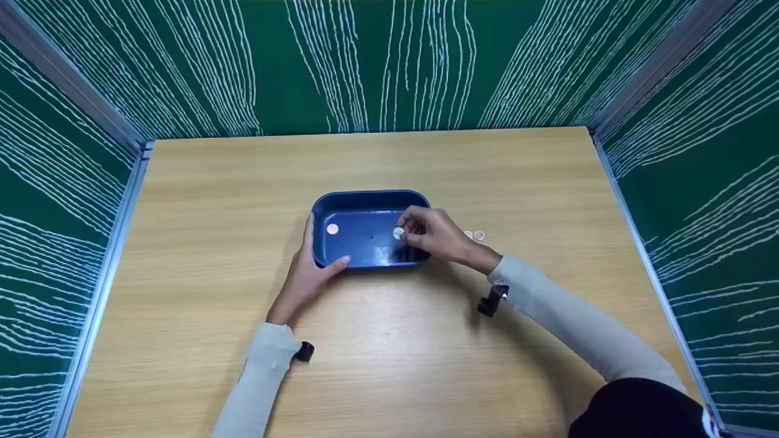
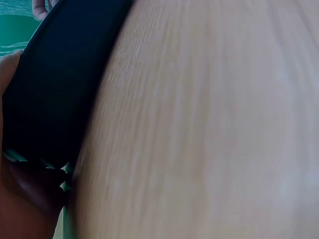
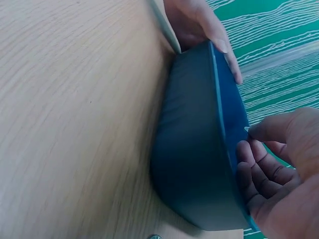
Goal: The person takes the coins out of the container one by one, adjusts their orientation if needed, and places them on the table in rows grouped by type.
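A dark blue rectangular plastic tub (image 1: 365,260) sits on the table. My left hand (image 1: 307,267) grips its left end, the thumb over the front rim and the fingers along the outer side. Over the tub's right part, my right hand (image 1: 433,232) pinches a pale, silvery coin (image 1: 398,233) between thumb and fingertips. In the right wrist view that coin (image 3: 246,129) shows only as a thin edge, with the other fingers curled at the rim. A pinkish coin (image 1: 332,229) lies on the tub floor, toward the left.
Two copper-toned coins (image 1: 479,235) lie on the wooden table (image 1: 389,365) just right of the tub, partly behind the right hand. Green panels (image 1: 401,67) with white wavy lines stand at the back and both sides of the table.
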The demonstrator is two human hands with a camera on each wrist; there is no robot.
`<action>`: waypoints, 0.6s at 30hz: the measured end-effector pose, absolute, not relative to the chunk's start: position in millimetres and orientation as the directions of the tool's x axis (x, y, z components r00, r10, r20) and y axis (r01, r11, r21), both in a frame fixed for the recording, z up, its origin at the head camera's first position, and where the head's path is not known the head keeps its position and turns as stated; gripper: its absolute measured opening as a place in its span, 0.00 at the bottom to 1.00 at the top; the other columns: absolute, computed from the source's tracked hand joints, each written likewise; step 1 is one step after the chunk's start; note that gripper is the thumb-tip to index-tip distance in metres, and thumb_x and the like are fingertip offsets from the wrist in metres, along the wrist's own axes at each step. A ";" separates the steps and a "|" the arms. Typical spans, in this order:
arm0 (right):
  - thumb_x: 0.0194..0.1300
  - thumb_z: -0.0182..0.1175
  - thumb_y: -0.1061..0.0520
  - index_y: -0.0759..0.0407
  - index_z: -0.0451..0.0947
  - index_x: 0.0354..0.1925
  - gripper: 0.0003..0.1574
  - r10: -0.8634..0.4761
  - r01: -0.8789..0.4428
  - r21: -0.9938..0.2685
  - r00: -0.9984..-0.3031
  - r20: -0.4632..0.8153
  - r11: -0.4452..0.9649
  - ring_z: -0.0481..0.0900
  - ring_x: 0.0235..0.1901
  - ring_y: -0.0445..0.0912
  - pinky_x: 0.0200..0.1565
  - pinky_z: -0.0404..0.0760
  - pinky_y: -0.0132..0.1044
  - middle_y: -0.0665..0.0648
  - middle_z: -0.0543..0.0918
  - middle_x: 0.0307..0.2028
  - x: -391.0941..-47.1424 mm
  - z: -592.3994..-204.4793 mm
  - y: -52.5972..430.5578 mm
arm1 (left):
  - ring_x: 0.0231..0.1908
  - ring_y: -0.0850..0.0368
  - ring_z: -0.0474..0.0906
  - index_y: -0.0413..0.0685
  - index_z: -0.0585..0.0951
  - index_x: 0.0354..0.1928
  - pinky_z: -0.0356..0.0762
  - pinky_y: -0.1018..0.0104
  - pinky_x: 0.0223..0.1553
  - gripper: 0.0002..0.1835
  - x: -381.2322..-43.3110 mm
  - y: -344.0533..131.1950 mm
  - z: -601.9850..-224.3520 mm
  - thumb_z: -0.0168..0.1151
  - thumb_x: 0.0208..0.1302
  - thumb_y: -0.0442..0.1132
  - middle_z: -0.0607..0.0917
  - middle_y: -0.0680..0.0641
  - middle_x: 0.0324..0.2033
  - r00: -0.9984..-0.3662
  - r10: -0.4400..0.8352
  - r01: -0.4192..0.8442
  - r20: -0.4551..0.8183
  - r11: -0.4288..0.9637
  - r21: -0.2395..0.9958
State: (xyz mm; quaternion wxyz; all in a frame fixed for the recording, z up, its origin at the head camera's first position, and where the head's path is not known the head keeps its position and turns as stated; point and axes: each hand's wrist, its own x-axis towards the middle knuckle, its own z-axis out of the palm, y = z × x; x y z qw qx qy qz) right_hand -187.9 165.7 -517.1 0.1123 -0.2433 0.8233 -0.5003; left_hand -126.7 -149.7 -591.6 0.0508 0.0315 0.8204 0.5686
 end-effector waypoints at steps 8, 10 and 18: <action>0.73 0.70 0.69 0.66 0.86 0.49 0.08 -0.455 -0.216 -0.902 -0.890 0.025 0.373 0.81 0.38 0.51 0.38 0.80 0.30 0.62 0.87 0.39 -181.9 -512.7 181.3 | 0.82 0.38 0.61 0.71 0.39 0.91 0.61 0.36 0.80 0.67 -125.8 -148.7 -591.2 0.78 0.66 0.62 0.53 0.45 0.88 -0.993 0.105 -0.016 -0.057 0.359 0.933; 0.73 0.70 0.68 0.66 0.86 0.49 0.08 -0.440 -0.207 -0.903 -0.897 0.023 0.375 0.81 0.38 0.51 0.37 0.79 0.29 0.62 0.87 0.39 -180.8 -513.2 184.6 | 0.82 0.38 0.60 0.71 0.39 0.91 0.61 0.36 0.80 0.67 -125.9 -148.5 -590.8 0.78 0.66 0.62 0.52 0.45 0.88 -0.993 0.106 -0.018 -0.059 0.357 0.934; 0.71 0.70 0.69 0.67 0.86 0.48 0.08 -0.399 -0.202 -0.903 -0.916 0.038 0.380 0.81 0.37 0.48 0.38 0.79 0.29 0.60 0.87 0.38 -178.7 -509.8 198.4 | 0.81 0.39 0.62 0.68 0.39 0.91 0.63 0.37 0.79 0.68 -127.0 -148.7 -591.1 0.79 0.65 0.63 0.54 0.45 0.88 -0.993 0.108 0.000 -0.042 0.361 0.933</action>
